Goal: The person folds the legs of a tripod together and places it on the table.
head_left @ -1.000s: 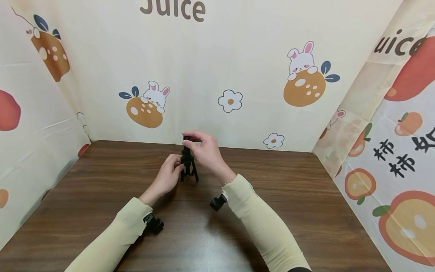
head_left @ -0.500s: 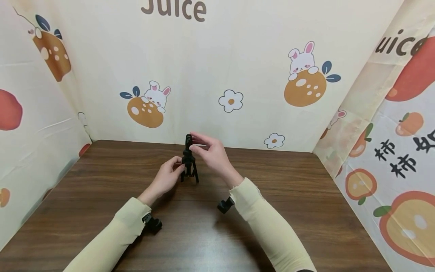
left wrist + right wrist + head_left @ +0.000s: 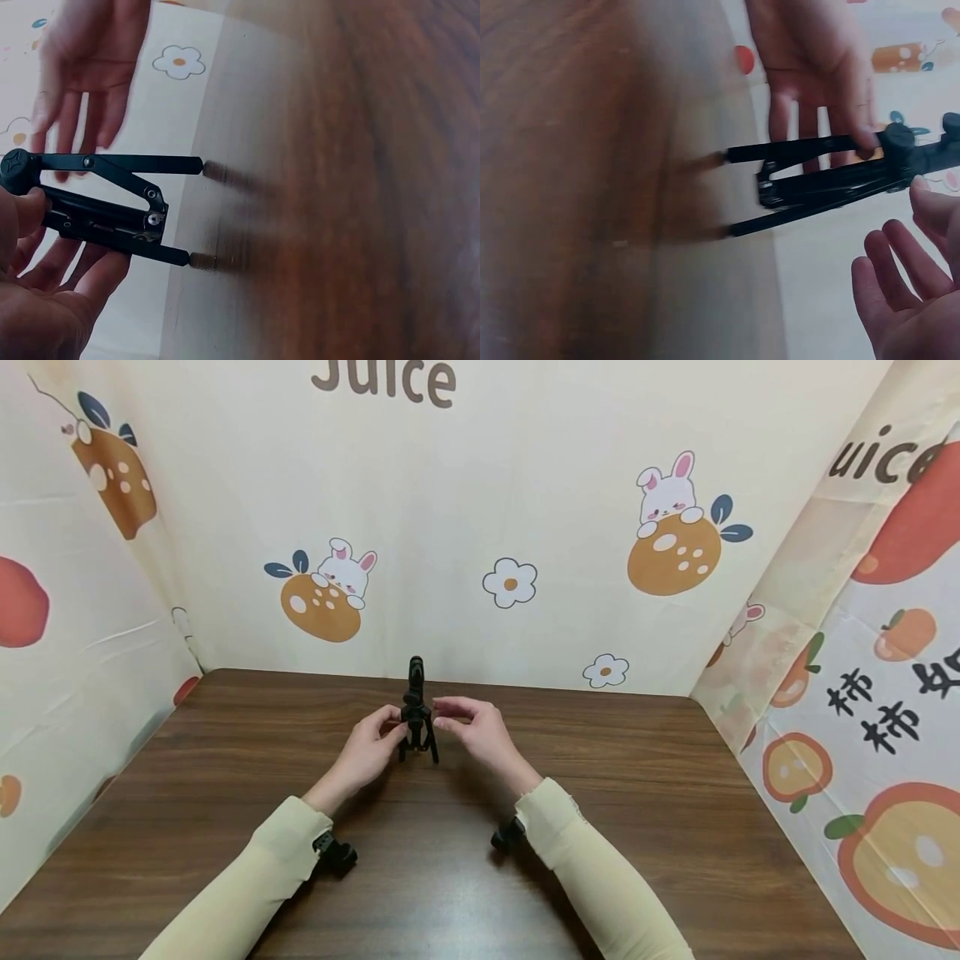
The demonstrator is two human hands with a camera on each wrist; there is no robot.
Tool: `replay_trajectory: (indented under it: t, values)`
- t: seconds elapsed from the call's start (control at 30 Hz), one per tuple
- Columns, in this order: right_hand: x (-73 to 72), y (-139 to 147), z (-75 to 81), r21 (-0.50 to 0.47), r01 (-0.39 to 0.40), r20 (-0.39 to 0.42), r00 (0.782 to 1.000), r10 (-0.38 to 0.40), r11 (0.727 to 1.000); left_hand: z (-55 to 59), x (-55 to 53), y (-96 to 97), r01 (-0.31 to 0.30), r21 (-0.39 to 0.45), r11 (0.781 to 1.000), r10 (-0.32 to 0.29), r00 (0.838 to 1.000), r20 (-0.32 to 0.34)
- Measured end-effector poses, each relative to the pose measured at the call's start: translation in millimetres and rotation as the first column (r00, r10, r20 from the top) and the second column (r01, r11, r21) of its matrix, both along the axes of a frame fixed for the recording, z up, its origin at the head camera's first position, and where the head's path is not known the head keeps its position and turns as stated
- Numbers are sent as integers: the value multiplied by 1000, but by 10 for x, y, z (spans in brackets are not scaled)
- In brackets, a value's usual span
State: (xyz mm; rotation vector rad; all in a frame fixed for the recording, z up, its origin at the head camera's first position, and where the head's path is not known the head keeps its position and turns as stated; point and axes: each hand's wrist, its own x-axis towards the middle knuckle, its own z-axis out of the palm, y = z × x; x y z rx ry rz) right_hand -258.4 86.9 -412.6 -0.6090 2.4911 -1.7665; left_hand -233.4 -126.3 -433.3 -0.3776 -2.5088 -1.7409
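My right hand has dropped away from the top of the small black tripod and now hangs just beside it, level with the legs. Its fingers are loose and bent a little and hold nothing; whether the thumb tip brushes the tripod, I can't tell. A second ago those fingers were up around the top piece, which now shows whole, standing upright. My left hand hasn't left its place: thumb and fingers grip the tripod at its near left side, below the hub. The tripod stands upright toward the far edge of the desk, legs only slightly spread. As I judge it, handling the top is over for the moment, and the work has shifted down to the legs, with my left hand steadying the tripod.
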Motion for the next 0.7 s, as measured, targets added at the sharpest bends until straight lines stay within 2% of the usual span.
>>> replay_trajectory:
  t: [0.13, 0.27, 0.43, 0.7]
  values:
    - [24, -10, -125, 60, -20, 47, 999, 18, 998, 12, -5, 1, 10, -10, 1000, -10, 1000, 6]
    - [48, -26, -211, 160, -59, 67, 997, 49, 985, 14, -17, -10, 27, -14, 1000, -27, 1000, 13]
    - [60, -54, -253, 230, -94, 93, 993, 74, 969, 9, -22, -42, 62, -1, 998, -62, 998, 17]
    - [51, -92, -273, 284, -78, 74, 996, 59, 956, 17, -48, -74, 116, 37, 993, -117, 993, 26]
